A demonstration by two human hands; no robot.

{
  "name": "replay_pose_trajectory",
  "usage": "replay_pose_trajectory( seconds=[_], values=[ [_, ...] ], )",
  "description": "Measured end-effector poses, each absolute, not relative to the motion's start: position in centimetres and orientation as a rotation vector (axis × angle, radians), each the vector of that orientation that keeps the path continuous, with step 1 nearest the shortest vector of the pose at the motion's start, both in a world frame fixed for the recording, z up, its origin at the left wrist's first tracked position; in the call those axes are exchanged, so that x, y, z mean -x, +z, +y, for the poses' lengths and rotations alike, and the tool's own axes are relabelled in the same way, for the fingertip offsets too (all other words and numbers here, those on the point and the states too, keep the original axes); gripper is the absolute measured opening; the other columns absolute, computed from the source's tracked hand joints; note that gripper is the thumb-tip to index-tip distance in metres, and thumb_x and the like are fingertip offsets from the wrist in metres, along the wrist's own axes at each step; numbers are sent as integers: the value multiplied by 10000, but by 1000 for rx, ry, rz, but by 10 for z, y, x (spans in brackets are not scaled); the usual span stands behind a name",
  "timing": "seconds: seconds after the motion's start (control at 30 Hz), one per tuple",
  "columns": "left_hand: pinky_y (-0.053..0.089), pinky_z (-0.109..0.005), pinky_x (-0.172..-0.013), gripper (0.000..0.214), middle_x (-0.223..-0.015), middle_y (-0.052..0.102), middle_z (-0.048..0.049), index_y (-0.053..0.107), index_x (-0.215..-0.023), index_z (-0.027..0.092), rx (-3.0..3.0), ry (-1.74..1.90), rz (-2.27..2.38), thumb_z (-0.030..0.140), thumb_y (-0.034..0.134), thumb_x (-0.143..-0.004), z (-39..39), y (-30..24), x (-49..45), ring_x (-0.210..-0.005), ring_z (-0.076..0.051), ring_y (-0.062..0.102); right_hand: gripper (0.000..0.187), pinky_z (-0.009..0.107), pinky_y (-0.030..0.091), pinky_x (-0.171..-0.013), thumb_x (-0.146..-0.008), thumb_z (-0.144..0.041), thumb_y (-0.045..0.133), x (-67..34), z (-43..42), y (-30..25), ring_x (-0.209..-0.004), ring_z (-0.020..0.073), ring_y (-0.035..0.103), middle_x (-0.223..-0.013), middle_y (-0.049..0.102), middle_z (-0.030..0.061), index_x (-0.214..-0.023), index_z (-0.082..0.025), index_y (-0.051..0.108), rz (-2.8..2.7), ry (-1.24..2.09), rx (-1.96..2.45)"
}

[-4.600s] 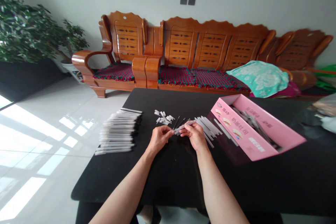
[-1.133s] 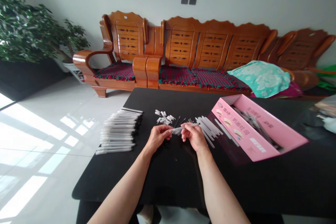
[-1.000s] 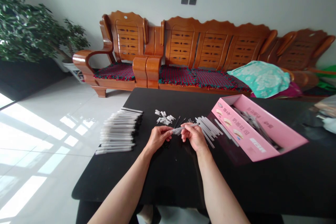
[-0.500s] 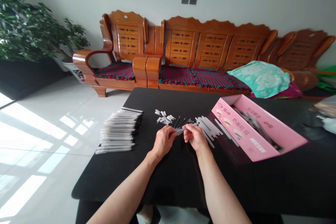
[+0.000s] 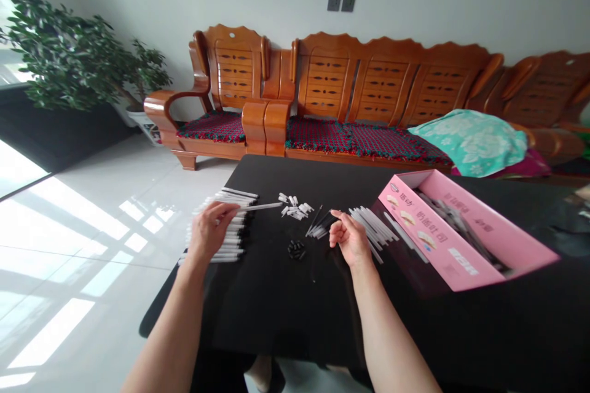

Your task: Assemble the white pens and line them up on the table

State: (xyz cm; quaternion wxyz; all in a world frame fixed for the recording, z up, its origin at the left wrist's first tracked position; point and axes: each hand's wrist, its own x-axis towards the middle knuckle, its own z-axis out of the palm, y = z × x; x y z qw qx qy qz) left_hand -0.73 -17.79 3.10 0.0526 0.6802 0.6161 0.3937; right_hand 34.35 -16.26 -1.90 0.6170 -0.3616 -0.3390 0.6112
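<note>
My left hand (image 5: pixel 209 230) pinches a finished white pen (image 5: pixel 260 206) and holds it over the stack of finished pens (image 5: pixel 225 221) at the table's left edge. My right hand (image 5: pixel 349 237) rests near the middle of the black table (image 5: pixel 322 313), its thumb and forefinger pinched by the thin refills (image 5: pixel 318 224); what they hold is too small to make out. A fan of empty clear barrels (image 5: pixel 371 227) lies just to its right. Small white caps (image 5: pixel 295 206) and several black tips (image 5: pixel 296 249) lie between the hands.
An open pink box (image 5: pixel 465 233) with more pen parts stands at the right of the table. Behind the table are wooden sofas (image 5: pixel 369 98) with red cushions and a teal cloth (image 5: pixel 470 141). A potted plant (image 5: pixel 83 61) stands at the left on white tile.
The hands have come apart. My left hand carried the assembled pen left to the stack, while my right hand stayed by the refills. The camera turned slightly left.
</note>
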Motion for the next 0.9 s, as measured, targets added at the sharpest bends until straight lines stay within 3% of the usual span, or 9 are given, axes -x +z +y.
replay_pose_trajectory(
  seconds=[0.2, 0.6, 0.77, 0.9],
  values=[
    [469, -342, -896, 335, -1046, 682, -48, 719, -943, 231, -2120, 1097, 2052, 458, 476, -899, -174, 22, 88, -984, -237, 639, 376, 231, 492, -336, -805, -410, 719, -341, -164, -17, -401, 139, 602, -594, 694, 7, -1049, -127, 677, -778, 1413, 829],
    [463, -408, -980, 396, -1178, 660, -78, 701, -1091, 235, -2107, 1084, 2005, 491, 462, -906, -175, 9, 107, -1104, -266, 612, 390, 229, 481, -319, -761, -407, 743, -344, -163, -13, -389, 138, 595, -577, 685, 5, -1018, -119, 685, -736, 1325, 867],
    [513, -349, -872, 356, -1152, 684, -51, 712, -1097, 239, -1899, 1333, 2136, 464, 547, -875, -175, 28, 70, -977, -230, 661, 313, 197, 422, -286, -743, -394, 719, -361, -159, -11, -365, 134, 586, -546, 667, 3, -880, -115, 684, -591, 850, 1046],
    [532, -276, -724, 329, -941, 728, -36, 725, -1051, 197, -1628, 1515, 1939, 415, 561, -867, -165, 40, 2, -786, -177, 677, 240, 183, 334, -256, -740, -350, 704, -380, -157, -17, -325, 114, 530, -523, 640, -2, -802, -119, 685, -602, 559, 1243]
  ],
)
